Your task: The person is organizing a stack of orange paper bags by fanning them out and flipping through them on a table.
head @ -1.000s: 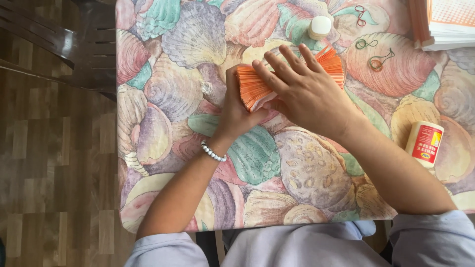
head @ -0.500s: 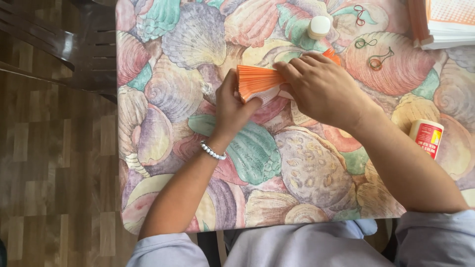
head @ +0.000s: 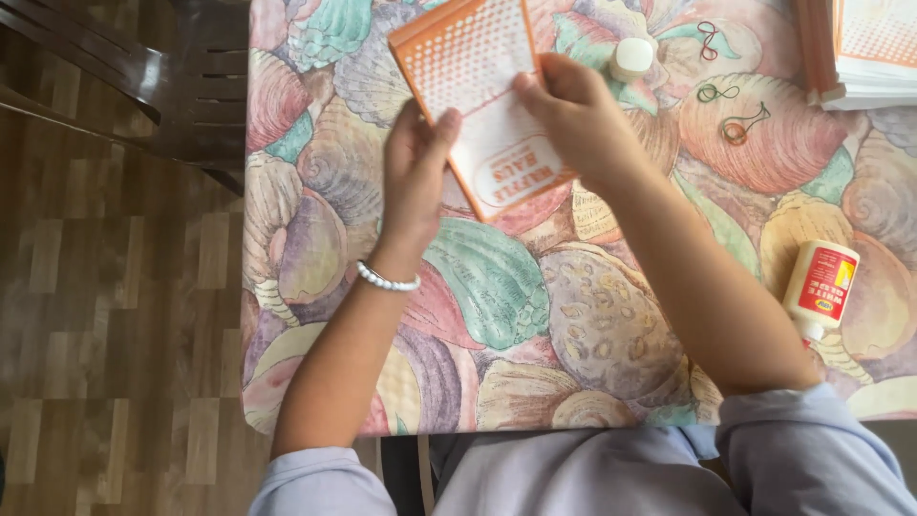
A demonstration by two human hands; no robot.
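Observation:
An orange and white paper bag (head: 478, 91) with a dotted pattern lies flat and unfolded on the shell-patterned tablecloth (head: 535, 315). My left hand (head: 415, 167) holds its left edge, thumb on top. My right hand (head: 578, 115) pinches its right edge near the middle. A bead bracelet (head: 386, 279) circles my left wrist. Both arms reach forward from pale blue sleeves.
A white glue bottle with a red label (head: 820, 287) lies at the right. A small white cap (head: 631, 57) stands behind my right hand. Rubber bands (head: 731, 110) are scattered beyond it. A stack of similar paper bags (head: 864, 48) sits at the far right corner. A dark wooden chair (head: 124, 76) stands left.
The bag was pressed together and folded under both hands. It has now been spread out flat, and my hands have moved apart to its two side edges.

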